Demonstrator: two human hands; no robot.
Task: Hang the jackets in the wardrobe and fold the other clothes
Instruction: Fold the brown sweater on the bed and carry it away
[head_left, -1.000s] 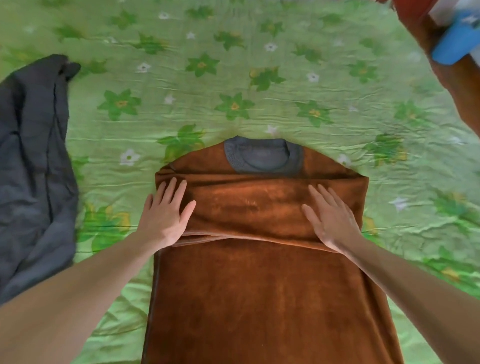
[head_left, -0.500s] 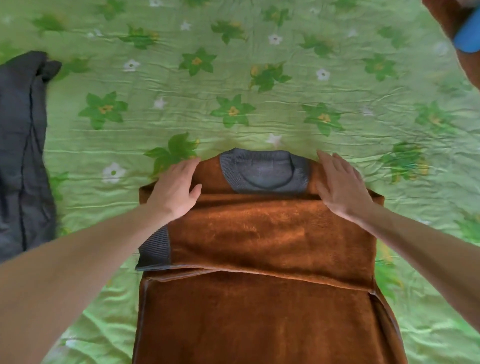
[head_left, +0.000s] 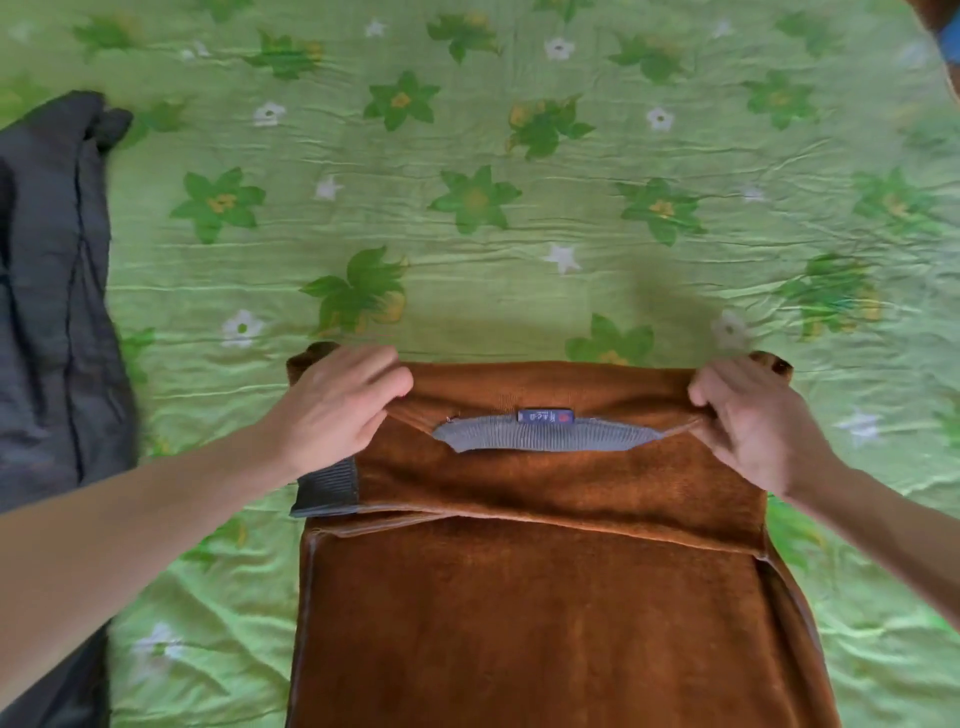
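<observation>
Nearest you, the brown sweater lies flat below your wrists. Your left hand and right hand, flat half a second ago, now pinch its shoulders, collar lifting between them: next fold beginning. Beyond your left hand, the dark jacket remains unhung.

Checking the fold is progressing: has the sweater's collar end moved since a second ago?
Yes. Both hands, left and right, now grip the sweater at its shoulders, lifting the collar end toward the person, away from the flowered bedspread.
</observation>
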